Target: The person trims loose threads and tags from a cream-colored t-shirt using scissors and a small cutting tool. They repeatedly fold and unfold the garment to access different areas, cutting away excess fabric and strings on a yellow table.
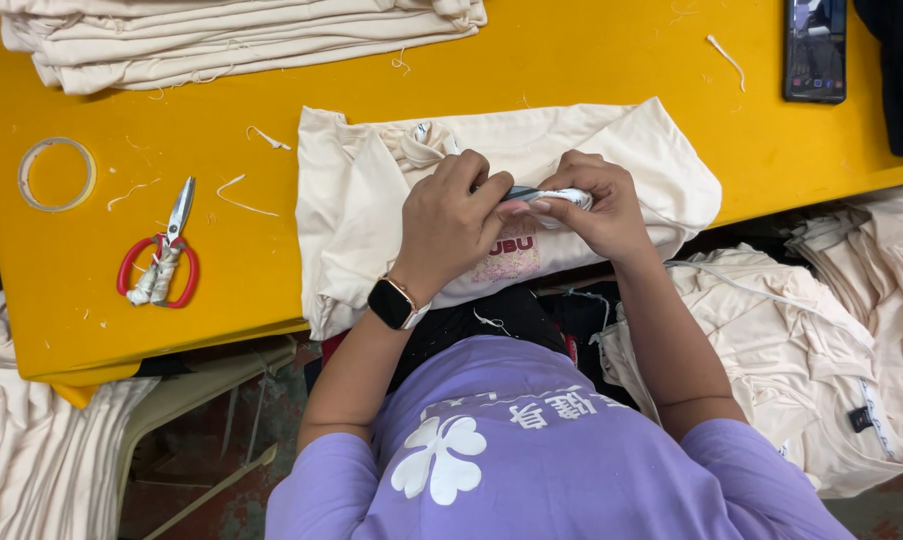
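The grip of the left hand (450, 222) is tight: its thumb and fingers pinch a small snipping tool (550, 196) with white wrap on it. The right hand (594, 205) pinches the same tool from the other side, so both hands meet in the middle. The hands press down on a cream shirt (372, 200) that lies folded on the yellow table (572, 60), close to its near edge. A pink print on the shirt peeks out under the hands. A black watch (392, 303) sits on the left wrist.

Far to the left lie red scissors (162, 260) and a ring of clear tape (57, 174). A stack of folded cream shirts (222, 35) rests at the far edge. A dark phone (815, 50) lies at the far right. Bits of white thread (242, 200) lie around on the table. More cream shirts (832, 350) are piled below the table on the right.
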